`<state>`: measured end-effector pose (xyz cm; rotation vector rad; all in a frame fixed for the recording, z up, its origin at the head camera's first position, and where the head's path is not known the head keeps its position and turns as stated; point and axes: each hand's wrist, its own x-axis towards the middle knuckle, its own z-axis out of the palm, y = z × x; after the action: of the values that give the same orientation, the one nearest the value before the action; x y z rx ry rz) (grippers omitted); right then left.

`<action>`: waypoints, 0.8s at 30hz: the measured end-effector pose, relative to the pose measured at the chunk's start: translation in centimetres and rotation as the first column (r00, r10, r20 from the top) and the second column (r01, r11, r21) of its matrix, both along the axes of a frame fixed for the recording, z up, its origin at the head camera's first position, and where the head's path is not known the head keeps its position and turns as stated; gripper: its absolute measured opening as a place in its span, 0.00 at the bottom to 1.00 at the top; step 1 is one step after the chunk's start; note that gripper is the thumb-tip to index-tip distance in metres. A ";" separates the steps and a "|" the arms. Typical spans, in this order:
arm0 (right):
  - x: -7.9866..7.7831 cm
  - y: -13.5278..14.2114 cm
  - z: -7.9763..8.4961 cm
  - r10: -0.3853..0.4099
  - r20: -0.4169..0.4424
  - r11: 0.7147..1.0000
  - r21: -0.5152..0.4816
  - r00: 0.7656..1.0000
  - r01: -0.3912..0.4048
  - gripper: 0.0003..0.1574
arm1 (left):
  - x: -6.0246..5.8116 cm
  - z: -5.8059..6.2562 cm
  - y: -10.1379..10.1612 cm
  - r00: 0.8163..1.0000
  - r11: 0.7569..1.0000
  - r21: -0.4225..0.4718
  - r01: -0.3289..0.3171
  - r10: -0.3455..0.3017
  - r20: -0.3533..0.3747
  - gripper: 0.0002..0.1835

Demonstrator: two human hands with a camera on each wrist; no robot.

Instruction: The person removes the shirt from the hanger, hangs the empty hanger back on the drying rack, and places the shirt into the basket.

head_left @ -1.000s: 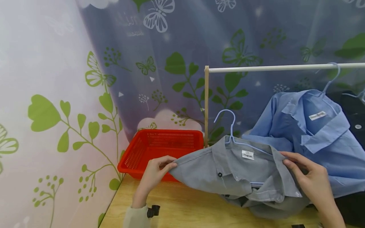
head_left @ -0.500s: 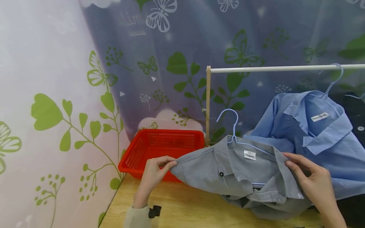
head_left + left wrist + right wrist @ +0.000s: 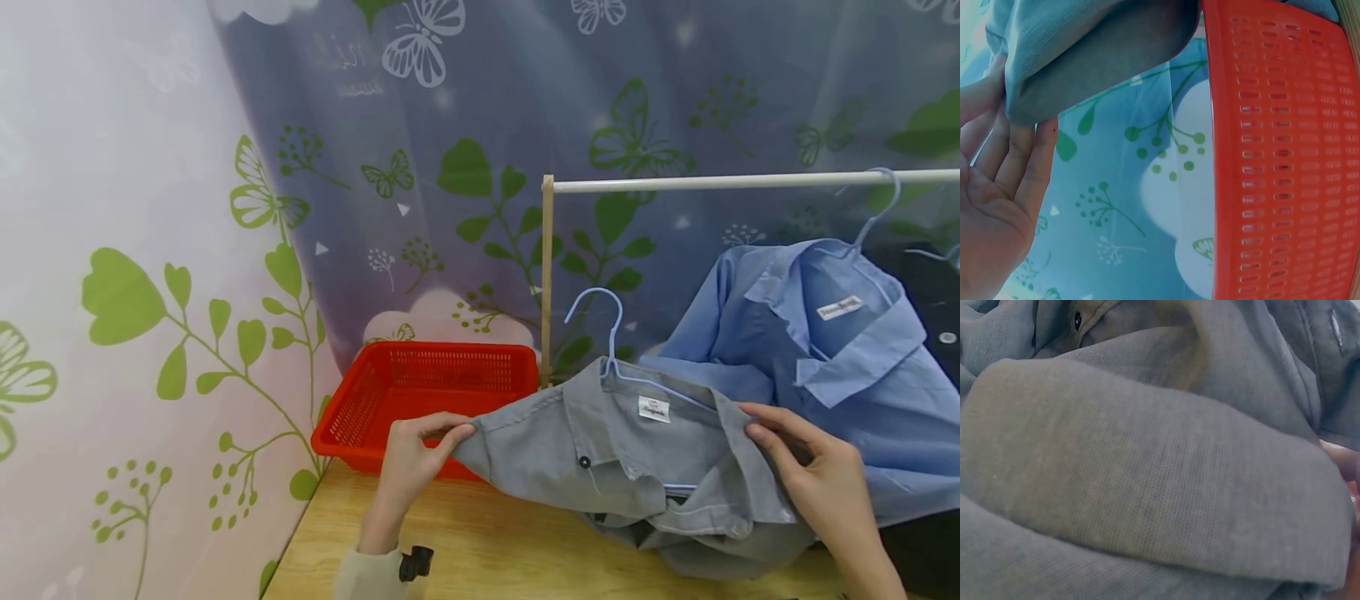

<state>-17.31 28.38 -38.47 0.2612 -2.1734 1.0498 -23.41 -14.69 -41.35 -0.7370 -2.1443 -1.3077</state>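
Observation:
A grey shirt (image 3: pixel 525 454) with a white neck label and a dark button hangs on a light-blue hanger (image 3: pixel 613 333), whose hook stands up out of the collar. My left hand (image 3: pixel 411 462) pinches the shirt's left shoulder edge between thumb and fingers; the left wrist view shows the cloth (image 3: pixel 1104 56) between them. At the other side of the collar, my right hand (image 3: pixel 828 475) pinches the shirt near the right shoulder. Folds of grey cloth (image 3: pixel 1160 475) fill the right wrist view, with only a bit of the fingers at its right edge.
Behind the left hand stands a red plastic basket (image 3: pixel 360 417) on the wooden table (image 3: pixel 450 542). A rack with a white rail (image 3: pixel 675 182) and wooden post (image 3: pixel 547 275) rises behind. From it hangs a blue shirt (image 3: pixel 862 358), with a black garment (image 3: pixel 930 292) at the far right.
My left hand has shifted slightly right, with the shirt's shoulder edge still pinched. The hanger hook has tipped a little to the left. My right hand keeps its hold in nearly the same place.

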 end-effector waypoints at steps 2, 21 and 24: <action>0.0 0.0 0.0 -0.008 0.000 1.000 0.002 1.000 0.008 0.14 | 0.0 0.0 0.4 0.999 1.000 -0.012 -0.018 0.018 -0.050 0.05; -0.1 -0.3 -0.2 -0.017 -0.043 1.000 0.025 0.999 0.018 0.14 | 0.4 -0.1 4.7 0.821 0.898 -0.167 -0.407 0.279 -0.498 0.09; -0.1 -0.3 -0.1 -0.013 -0.050 1.000 0.025 0.999 0.015 0.14 | 0.4 -0.1 5.1 0.803 0.894 -0.161 -0.418 0.280 -0.526 0.10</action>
<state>-17.42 28.06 -38.60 0.2808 -2.1421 0.9980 -23.01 -9.59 -41.43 -0.6438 -1.9237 -0.5549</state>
